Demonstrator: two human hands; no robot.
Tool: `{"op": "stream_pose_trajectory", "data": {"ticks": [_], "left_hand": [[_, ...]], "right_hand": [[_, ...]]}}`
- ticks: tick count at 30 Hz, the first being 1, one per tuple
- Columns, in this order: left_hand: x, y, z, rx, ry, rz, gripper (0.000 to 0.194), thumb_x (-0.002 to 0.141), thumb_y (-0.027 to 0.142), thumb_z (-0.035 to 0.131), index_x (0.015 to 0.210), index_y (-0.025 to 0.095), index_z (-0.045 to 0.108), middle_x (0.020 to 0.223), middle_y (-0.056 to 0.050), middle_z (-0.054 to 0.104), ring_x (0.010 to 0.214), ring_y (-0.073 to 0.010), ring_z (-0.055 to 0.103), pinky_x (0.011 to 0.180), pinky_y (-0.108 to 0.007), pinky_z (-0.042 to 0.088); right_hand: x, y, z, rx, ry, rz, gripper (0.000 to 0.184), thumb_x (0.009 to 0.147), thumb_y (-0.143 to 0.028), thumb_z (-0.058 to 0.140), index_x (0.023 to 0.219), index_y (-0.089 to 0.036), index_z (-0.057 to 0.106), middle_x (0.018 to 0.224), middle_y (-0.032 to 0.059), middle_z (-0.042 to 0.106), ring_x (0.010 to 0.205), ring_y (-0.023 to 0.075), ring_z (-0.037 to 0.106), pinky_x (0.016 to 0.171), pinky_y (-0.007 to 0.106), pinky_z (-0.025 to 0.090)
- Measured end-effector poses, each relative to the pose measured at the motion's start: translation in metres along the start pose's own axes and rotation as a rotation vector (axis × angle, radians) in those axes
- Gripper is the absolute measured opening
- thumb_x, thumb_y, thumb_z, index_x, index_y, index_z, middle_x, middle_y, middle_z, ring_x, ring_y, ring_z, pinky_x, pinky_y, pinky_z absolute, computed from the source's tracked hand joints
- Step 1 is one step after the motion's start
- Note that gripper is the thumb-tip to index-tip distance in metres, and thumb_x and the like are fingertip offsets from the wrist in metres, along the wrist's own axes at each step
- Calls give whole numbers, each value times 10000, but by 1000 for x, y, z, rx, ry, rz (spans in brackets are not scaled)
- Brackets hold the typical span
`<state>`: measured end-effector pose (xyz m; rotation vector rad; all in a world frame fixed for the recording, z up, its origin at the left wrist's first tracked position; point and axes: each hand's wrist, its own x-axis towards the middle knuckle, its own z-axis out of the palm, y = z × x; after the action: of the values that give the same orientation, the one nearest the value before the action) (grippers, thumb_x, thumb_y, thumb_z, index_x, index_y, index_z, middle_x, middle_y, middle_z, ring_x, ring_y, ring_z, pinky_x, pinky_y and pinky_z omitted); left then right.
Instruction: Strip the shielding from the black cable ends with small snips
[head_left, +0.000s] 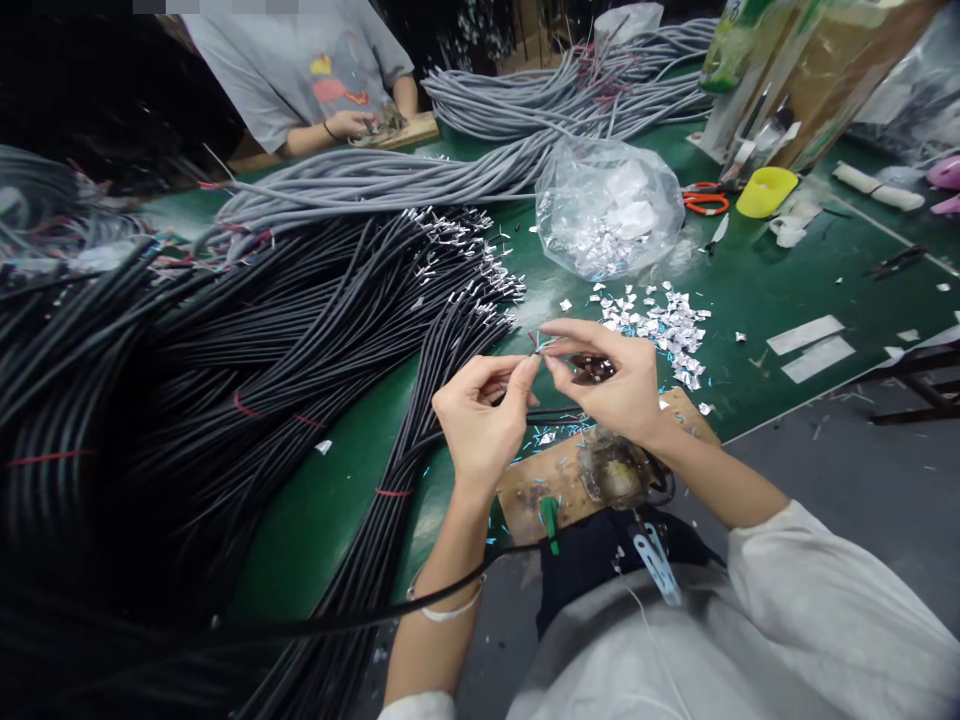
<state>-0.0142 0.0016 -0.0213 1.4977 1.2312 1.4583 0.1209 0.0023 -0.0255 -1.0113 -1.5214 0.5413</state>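
The left hand (484,420) pinches 1 cable (536,352) near its end, directly in front of the body. The right hand (619,385) holds its fine wires (532,338) at the fingertips; how firmly, I cannot tell. On this cable the red and blue wires are out and spread — that much looks done — but whether any is trimmed is too small to see.

Left of the hands, many black cables (322,310) end in silver tips (487,285), with no coloured wires showing there, so most of that batch looks unopened. Just beyond the right hand lie foil scraps (682,345), with more in a bag (660,190) farther out — signs of a good number handled. Blue bits (559,432) litter the space below the hands, near a board (525,490).
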Motion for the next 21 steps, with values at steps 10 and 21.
{"op": "stream_pose_trajectory", "data": {"ticks": [10,21], "left_hand": [[5,-3,-6,-32,-3,125,35,746,200,694,764,171,689,675,27,591,502,-48,558,463,-169,456],[3,-2,-5,-12,-23,101,97,780,243,664,732,160,671,626,26,577,484,-49,522,455,-173,420]], "right_hand": [[8,-1,-5,242,-24,166,373,761,-183,642,1133,-170,624,924,22,744,771,126,704,744,256,600],[2,1,0,139,-41,123,359,709,-102,629,1049,-206,685,793,-17,730,688,105,677,692,233,580]]}}
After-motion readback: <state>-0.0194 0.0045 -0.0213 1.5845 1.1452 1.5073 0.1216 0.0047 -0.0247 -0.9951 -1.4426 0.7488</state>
